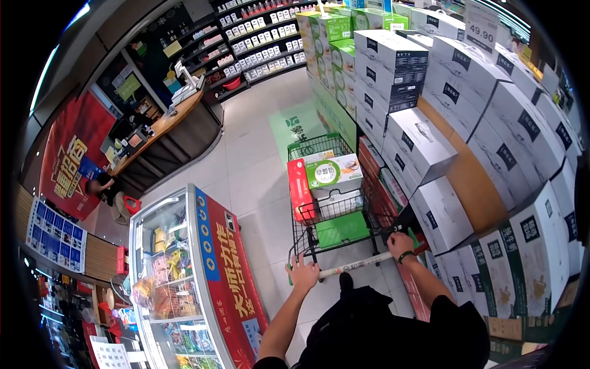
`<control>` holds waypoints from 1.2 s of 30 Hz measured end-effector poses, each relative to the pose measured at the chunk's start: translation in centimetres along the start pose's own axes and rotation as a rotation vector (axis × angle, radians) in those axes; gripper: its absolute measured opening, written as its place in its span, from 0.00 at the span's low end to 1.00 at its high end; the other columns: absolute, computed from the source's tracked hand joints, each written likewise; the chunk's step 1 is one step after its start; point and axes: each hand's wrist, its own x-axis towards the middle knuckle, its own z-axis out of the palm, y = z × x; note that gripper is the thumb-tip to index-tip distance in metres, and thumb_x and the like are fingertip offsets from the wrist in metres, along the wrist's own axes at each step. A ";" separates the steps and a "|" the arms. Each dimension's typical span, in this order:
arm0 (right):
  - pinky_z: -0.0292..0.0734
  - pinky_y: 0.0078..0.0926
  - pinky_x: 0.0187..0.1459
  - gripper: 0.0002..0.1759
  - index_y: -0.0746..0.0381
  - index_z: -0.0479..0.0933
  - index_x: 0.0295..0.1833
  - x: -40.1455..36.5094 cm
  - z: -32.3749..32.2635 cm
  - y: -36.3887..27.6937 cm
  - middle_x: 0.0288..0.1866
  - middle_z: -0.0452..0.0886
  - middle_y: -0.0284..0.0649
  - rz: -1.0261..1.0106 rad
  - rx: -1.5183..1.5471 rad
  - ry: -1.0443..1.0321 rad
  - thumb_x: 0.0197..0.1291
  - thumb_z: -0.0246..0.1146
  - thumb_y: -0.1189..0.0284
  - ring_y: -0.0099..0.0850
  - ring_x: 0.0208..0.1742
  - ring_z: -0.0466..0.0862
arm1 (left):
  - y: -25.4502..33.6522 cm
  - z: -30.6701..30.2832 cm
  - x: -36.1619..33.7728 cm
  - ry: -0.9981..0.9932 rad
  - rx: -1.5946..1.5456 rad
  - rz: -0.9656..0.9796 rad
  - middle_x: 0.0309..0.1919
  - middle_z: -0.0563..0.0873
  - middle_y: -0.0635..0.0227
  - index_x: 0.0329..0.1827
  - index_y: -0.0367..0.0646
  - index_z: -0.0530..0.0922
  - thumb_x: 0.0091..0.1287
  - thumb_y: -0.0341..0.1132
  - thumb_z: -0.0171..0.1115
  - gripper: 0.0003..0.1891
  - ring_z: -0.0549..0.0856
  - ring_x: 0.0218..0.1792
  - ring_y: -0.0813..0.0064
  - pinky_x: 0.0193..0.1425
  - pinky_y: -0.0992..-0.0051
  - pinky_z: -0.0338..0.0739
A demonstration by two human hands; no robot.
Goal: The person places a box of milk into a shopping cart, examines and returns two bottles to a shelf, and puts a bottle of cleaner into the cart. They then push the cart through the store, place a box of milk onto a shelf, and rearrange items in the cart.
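Both hands are on the white handle [350,268] of a wire shopping cart [332,245]. My left hand [303,272] holds the handle's left end, its fingers slightly apart over the bar. Near the other end, my right hand [401,245] is closed around the bar, with a dark band on the wrist. Inside the cart lie a white and green milk carton box [335,174], a red box [302,192] along the left side and a green box [342,229] nearest me. A paler box is partly hidden beneath the milk box.
Stacked white cartons [424,144] rise close on the right, with green boxes [335,27] farther ahead. A glass-topped freezer [195,252] stands at left. Beyond it are a curved counter [190,120] and a person [114,197]. Tiled floor [255,132] runs ahead.
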 end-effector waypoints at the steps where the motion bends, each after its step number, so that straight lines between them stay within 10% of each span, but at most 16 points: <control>1: 0.80 0.50 0.39 0.07 0.60 0.79 0.30 0.9 0.5 0.0 0.32 0.83 0.43 0.013 0.006 0.001 0.57 0.65 0.68 0.47 0.39 0.84 | 0.0 -0.4 1.3 0.000 0.001 0.010 0.78 0.68 0.63 0.50 0.59 0.90 0.70 0.55 0.54 0.20 0.57 0.80 0.50 0.75 0.28 0.46; 13: 0.65 0.51 0.63 0.10 0.54 0.86 0.32 9.0 7.0 -11.4 0.35 0.87 0.39 -0.005 -0.105 -0.072 0.57 0.64 0.62 0.40 0.49 0.82 | 2.8 -2.3 14.8 -0.236 -0.023 0.102 0.81 0.57 0.50 0.60 0.55 0.86 0.75 0.61 0.47 0.28 0.48 0.81 0.36 0.73 0.21 0.41; 22: 0.61 0.48 0.72 0.12 0.55 0.86 0.31 14.2 10.7 -13.5 0.36 0.87 0.39 0.136 -0.281 0.129 0.57 0.62 0.61 0.42 0.54 0.81 | -1.8 -7.7 25.2 -0.421 -0.185 0.561 0.76 0.67 0.44 0.70 0.52 0.79 0.69 0.70 0.50 0.38 0.64 0.73 0.34 0.77 0.40 0.52; 27: 0.59 0.50 0.75 0.12 0.51 0.87 0.36 16.0 11.1 -13.6 0.42 0.88 0.38 0.247 -0.331 0.051 0.56 0.59 0.63 0.41 0.57 0.81 | -9.7 -8.8 31.4 -0.628 -0.631 0.846 0.61 0.83 0.49 0.67 0.45 0.77 0.73 0.56 0.61 0.29 0.82 0.62 0.55 0.67 0.63 0.76; 36: 0.58 0.46 0.76 0.16 0.53 0.88 0.37 18.4 11.7 -16.2 0.40 0.89 0.42 0.671 -0.306 0.056 0.58 0.61 0.55 0.42 0.52 0.85 | -15.7 -10.4 39.5 -0.729 -1.155 0.488 0.52 0.88 0.58 0.63 0.38 0.79 0.78 0.42 0.60 0.19 0.87 0.51 0.68 0.59 0.69 0.80</control>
